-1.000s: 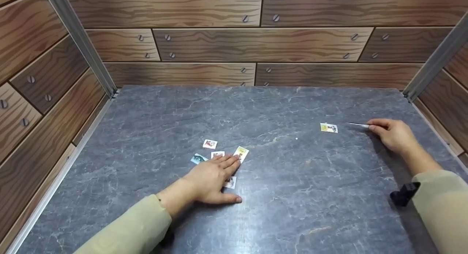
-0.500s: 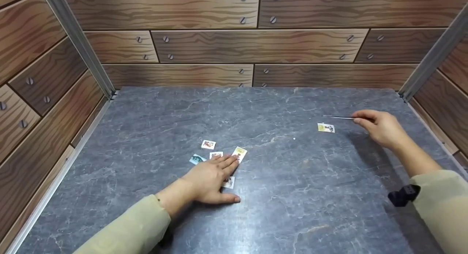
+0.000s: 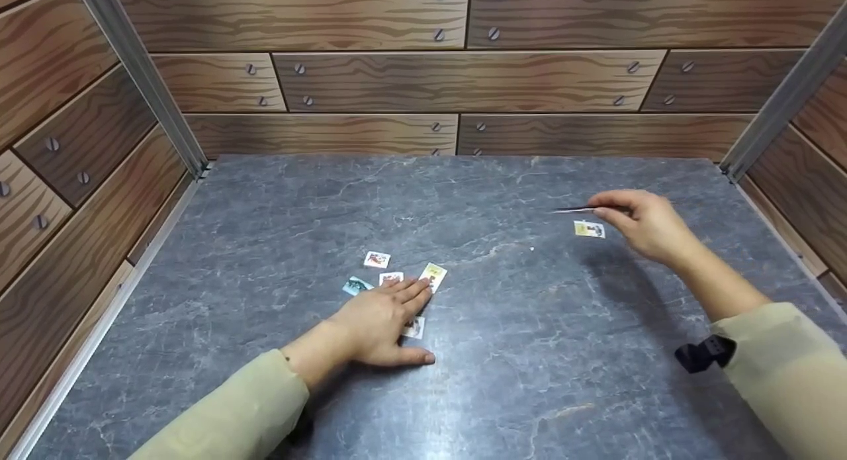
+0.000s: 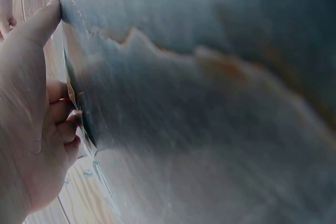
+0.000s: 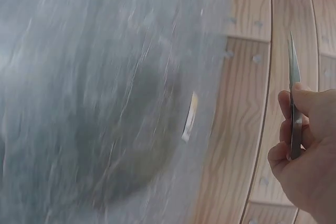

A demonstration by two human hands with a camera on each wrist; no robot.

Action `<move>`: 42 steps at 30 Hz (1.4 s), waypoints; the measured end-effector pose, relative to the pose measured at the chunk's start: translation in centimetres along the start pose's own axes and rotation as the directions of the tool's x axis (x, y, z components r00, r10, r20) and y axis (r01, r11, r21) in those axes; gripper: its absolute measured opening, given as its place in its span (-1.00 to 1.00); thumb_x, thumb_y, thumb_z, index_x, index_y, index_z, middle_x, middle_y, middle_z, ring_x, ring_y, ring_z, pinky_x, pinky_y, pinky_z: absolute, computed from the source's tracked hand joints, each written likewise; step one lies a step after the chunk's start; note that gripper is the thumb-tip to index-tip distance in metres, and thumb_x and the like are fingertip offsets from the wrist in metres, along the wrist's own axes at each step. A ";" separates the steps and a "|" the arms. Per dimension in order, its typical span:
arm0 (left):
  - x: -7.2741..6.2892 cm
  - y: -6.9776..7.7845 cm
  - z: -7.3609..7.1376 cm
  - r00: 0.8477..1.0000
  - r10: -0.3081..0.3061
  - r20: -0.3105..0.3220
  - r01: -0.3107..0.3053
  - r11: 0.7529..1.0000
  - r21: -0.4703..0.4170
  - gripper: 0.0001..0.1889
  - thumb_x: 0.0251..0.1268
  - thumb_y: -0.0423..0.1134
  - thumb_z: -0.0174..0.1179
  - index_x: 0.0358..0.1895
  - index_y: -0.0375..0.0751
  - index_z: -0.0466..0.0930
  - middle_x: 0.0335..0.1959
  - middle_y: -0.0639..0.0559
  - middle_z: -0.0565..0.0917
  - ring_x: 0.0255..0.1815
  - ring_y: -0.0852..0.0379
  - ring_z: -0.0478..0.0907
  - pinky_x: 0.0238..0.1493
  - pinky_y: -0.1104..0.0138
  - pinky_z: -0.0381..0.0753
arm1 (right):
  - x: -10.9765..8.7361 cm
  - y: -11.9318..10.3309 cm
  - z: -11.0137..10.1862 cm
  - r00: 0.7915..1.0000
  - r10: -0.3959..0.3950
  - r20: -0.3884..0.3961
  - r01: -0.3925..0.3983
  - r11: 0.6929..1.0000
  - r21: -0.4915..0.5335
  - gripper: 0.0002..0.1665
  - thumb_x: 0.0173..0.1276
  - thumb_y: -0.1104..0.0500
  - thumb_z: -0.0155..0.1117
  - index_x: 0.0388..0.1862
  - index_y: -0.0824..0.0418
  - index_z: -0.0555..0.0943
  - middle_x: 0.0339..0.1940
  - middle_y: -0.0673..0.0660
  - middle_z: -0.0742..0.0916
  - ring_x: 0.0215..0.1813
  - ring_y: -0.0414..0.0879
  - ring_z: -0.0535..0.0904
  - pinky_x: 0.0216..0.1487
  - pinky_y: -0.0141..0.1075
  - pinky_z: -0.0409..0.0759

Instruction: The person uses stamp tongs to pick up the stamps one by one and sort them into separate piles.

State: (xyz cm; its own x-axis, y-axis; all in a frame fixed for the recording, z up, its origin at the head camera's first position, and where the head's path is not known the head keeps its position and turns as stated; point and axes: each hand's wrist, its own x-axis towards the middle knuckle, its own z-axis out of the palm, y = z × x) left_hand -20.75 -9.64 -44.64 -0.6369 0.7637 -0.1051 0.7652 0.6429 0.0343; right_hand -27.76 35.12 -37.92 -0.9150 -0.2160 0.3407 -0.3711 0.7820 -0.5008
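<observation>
Right now, your right hand [image 3: 643,224] pinches metal tweezers [image 5: 296,123]. Your left hand [image 3: 378,324] lies flat and straight-fingered over picture cards [image 3: 434,276].

And there's no word, number or brand I can read from where I stand! The yellow-and-white slip [image 3: 589,230] on the right carries print, but it's far too small to make out. Same story on the red-and-white slip [image 3: 377,259], the second yellow-and-white slip [image 3: 435,273] and the blue slip [image 3: 356,285]: little printed pictures, and not one letter I can call. The upper white slip [image 3: 391,276] and the lower white slip [image 3: 416,328] are partly covered by the left hand [image 3: 380,324], their print just as illegible.
</observation>
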 end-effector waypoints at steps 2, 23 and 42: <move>0.0 0.0 -0.1 1.000 -0.001 0.002 0.001 1.000 0.005 0.16 0.40 0.61 -0.09 0.70 -0.32 0.07 0.71 -0.20 0.12 0.72 -0.11 0.05 0.69 0.09 0.03 | 0.1 -0.8 0.4 1.000 -0.018 0.007 0.018 1.000 0.010 -0.78 0.57 0.17 0.36 0.07 0.21 0.81 0.03 0.23 0.82 -0.10 -0.09 0.61 -0.11 -0.43 0.45; -0.1 0.0 0.0 1.000 -0.001 0.004 0.001 1.000 -0.009 0.16 0.40 0.60 -0.08 0.70 -0.31 0.06 0.71 -0.19 0.12 0.72 -0.10 0.03 0.70 0.11 0.01 | 0.8 -6.0 5.4 0.988 -0.145 0.049 0.141 0.987 0.073 -0.83 0.48 0.29 0.42 -0.02 0.19 0.84 -0.05 0.17 0.83 -0.15 0.00 0.62 -0.15 -0.16 0.53; -0.1 -0.1 0.0 1.000 0.008 -0.020 -0.008 1.000 -0.013 0.14 0.40 0.59 -0.06 0.69 -0.33 0.11 0.70 -0.22 0.16 0.71 -0.13 0.08 0.69 0.07 0.05 | 0.7 -7.6 9.8 0.957 -0.264 0.121 0.260 0.965 0.046 -0.84 0.42 0.31 0.44 -0.05 0.24 0.82 -0.07 0.18 0.85 0.00 0.23 0.69 0.07 0.14 0.58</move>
State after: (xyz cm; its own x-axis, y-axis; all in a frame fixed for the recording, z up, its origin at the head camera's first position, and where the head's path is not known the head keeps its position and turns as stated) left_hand -20.76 -9.80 -44.58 -0.6324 0.7700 -0.0851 0.7692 0.6371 0.0483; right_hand -27.12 23.31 -41.70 -0.7970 -0.4836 0.3618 -0.6030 0.6713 -0.4309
